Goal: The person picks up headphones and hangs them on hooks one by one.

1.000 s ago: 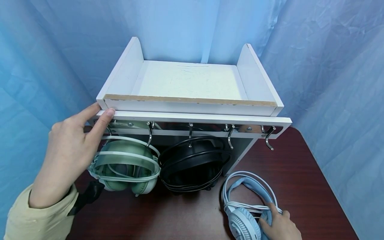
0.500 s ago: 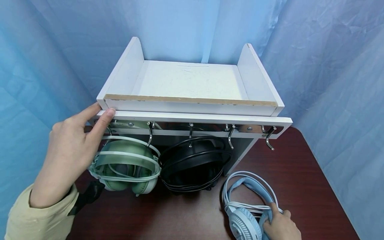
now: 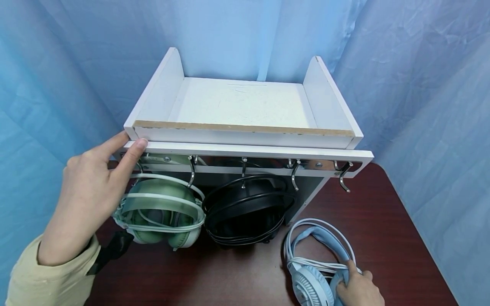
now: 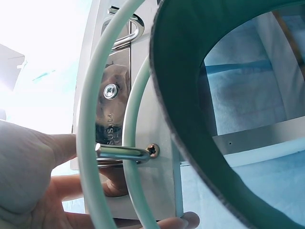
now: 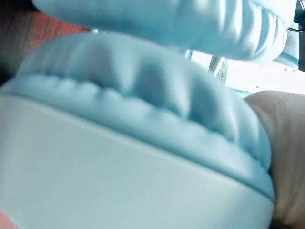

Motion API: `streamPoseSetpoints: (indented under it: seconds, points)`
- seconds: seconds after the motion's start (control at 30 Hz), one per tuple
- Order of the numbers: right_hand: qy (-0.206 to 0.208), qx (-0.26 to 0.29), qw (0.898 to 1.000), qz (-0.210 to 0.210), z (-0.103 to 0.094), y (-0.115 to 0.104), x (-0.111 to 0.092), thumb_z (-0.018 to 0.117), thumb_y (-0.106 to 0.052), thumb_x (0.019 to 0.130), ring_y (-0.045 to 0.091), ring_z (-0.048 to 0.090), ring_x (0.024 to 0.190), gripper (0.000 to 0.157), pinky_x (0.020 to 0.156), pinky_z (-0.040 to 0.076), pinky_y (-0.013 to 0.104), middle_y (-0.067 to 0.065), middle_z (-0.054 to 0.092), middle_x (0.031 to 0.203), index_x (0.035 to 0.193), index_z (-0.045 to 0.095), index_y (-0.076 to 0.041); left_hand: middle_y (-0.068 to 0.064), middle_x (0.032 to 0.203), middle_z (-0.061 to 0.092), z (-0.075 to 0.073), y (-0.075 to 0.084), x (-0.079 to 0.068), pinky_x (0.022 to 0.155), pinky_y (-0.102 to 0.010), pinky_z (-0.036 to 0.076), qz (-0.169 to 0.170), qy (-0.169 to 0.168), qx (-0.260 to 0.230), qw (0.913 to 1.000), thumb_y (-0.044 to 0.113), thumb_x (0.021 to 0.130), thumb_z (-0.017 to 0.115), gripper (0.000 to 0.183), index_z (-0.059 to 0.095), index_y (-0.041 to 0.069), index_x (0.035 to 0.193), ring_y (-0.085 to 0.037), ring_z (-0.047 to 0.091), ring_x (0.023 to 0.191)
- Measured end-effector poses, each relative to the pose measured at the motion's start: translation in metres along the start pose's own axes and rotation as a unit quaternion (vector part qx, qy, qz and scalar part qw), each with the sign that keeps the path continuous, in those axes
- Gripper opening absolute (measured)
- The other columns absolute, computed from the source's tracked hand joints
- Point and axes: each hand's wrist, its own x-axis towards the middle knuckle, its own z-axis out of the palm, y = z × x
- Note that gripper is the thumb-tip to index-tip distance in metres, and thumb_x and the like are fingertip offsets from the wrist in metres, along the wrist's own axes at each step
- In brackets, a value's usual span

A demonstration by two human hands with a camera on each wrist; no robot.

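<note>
My left hand (image 3: 93,176) grips the left front corner of a white rack (image 3: 245,148), thumb on the front edge. Green headphones (image 3: 162,204) hang from the rack just beside that hand; their pale headband tubes (image 4: 87,119) pass over a metal hook (image 4: 121,152) in the left wrist view. To their right hang black headphones (image 3: 249,208). Light-blue headphones (image 3: 311,284) lie on the table at the lower right. My right hand (image 3: 361,289) holds them by their right side, at the ear cup, whose cushion (image 5: 143,76) fills the right wrist view. Its fingertips are partly hidden there.
Several metal hooks line the rack's front, including a bare one (image 3: 343,176) at the right end. The rack's top tray (image 3: 245,104) has raised sides. A dark red-brown table (image 3: 398,238) lies beneath, with blue curtains (image 3: 245,34) behind and at both sides.
My right hand has shifted very slightly on the light-blue headphones, which stay almost in place. The left hand and the hanging headphones have not visibly moved.
</note>
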Motion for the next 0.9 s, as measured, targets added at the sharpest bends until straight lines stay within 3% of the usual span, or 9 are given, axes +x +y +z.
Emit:
streamPoseSetpoints:
  seconds: [0.53, 0.9]
  points:
    - [0.043, 0.044, 0.998, 0.009, 0.006, -0.002, -0.005, 0.054, -0.018, 0.072, 0.049, 0.054, 0.072, 0.056, 0.053, 0.041, 0.051, 0.037, 0.039, 0.106, 0.124, 0.039, -0.004, -0.024, 0.091, 0.065, 0.000, 0.001, 0.000, 0.046, -0.030, 0.029, 0.000, -0.001, 0.001, 1.0000, 0.046, 0.095, 0.044, 0.047, 0.058, 0.012, 0.125, -0.034, 0.062, 0.067]
    - [0.025, 0.043, 0.998, 0.032, 0.011, 0.000, -0.002, 0.053, -0.017, 0.073, 0.048, 0.053, 0.074, 0.052, 0.058, 0.043, 0.051, 0.039, 0.037, 0.111, 0.121, 0.039, -0.002, -0.021, 0.082, 0.065, 0.000, 0.001, 0.000, 0.046, -0.031, 0.028, 0.000, 0.003, 0.009, 1.0000, 0.045, 0.095, 0.044, 0.045, 0.059, 0.012, 0.122, -0.029, 0.057, 0.060]
